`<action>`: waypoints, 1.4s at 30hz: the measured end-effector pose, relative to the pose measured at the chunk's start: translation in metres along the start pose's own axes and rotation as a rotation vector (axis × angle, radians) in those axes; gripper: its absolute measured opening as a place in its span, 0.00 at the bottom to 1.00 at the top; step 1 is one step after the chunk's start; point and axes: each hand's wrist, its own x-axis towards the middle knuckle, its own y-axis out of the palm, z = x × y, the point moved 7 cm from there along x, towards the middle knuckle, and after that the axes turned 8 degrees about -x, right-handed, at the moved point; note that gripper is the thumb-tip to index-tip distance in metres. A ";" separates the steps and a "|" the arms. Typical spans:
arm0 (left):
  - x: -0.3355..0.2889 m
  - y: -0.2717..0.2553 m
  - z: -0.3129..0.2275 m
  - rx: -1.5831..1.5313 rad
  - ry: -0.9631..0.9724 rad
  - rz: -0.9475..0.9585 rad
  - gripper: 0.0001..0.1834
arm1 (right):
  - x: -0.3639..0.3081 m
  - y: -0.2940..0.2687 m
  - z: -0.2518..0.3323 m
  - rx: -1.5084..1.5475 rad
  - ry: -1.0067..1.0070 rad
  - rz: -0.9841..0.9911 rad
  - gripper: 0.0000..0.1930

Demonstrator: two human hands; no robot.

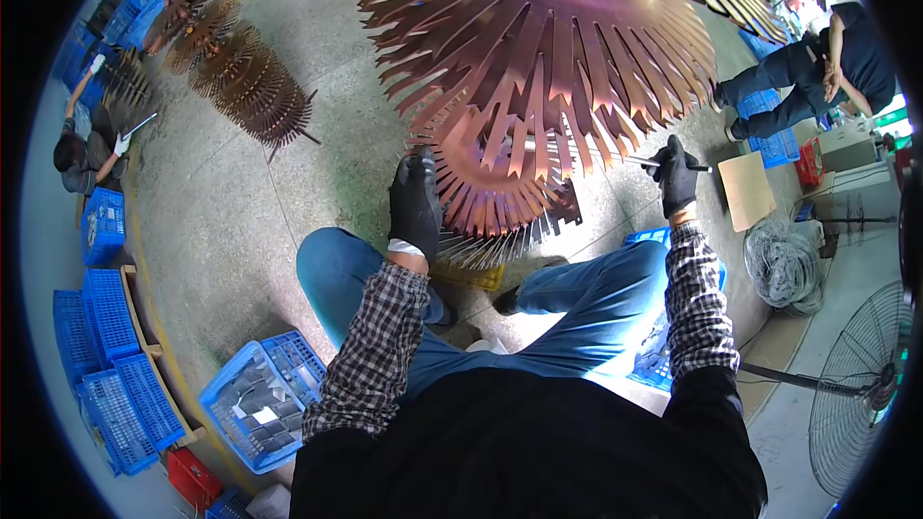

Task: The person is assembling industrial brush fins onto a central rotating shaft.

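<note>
Large copper-coloured metal discs with slotted, finger-like rims (538,48) stand stacked in front of me. Below the biggest one hangs a smaller slotted disc (471,173), with thin silvery strips (495,248) along its lower edge. My left hand (415,200), in a black glove, is closed beside the smaller disc's left rim; what its fingers hold, if anything, is hidden. In a black glove too, my right hand (676,176) is wrapped round a thin rod-like tool (638,161). Its metal shaft points left toward the discs, and its far tip is hard to make out.
A blue crate of grey parts (255,408) stands at my left, near stacked blue crates (111,327). Another slotted-disc rack (245,82) is at far left. One person (87,154) crouches beyond it; another (817,67) sits at right. Coiled wire (784,264) and a fan (860,389) are right.
</note>
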 end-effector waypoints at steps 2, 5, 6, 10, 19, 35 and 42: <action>-0.001 0.002 -0.002 0.050 0.051 0.010 0.19 | 0.002 0.000 -0.004 -0.006 0.039 -0.005 0.29; -0.005 0.003 -0.014 0.196 0.222 0.013 0.19 | 0.003 0.000 -0.010 -0.016 0.132 -0.006 0.30; -0.005 0.003 -0.014 0.195 0.227 0.022 0.19 | 0.003 0.000 -0.007 -0.013 0.134 -0.016 0.30; -0.003 0.003 -0.002 0.250 0.064 0.110 0.19 | -0.007 0.006 0.013 -0.087 0.112 0.039 0.31; 0.000 0.004 0.014 0.270 0.278 0.119 0.18 | -0.007 -0.131 -0.047 0.182 0.214 -0.523 0.32; 0.032 -0.034 0.060 0.284 0.260 0.365 0.38 | -0.324 0.021 -0.568 -0.135 0.893 -0.239 0.26; 0.044 -0.090 0.071 -0.475 -0.260 0.147 0.25 | -0.412 -0.043 -0.312 0.128 1.117 0.373 0.27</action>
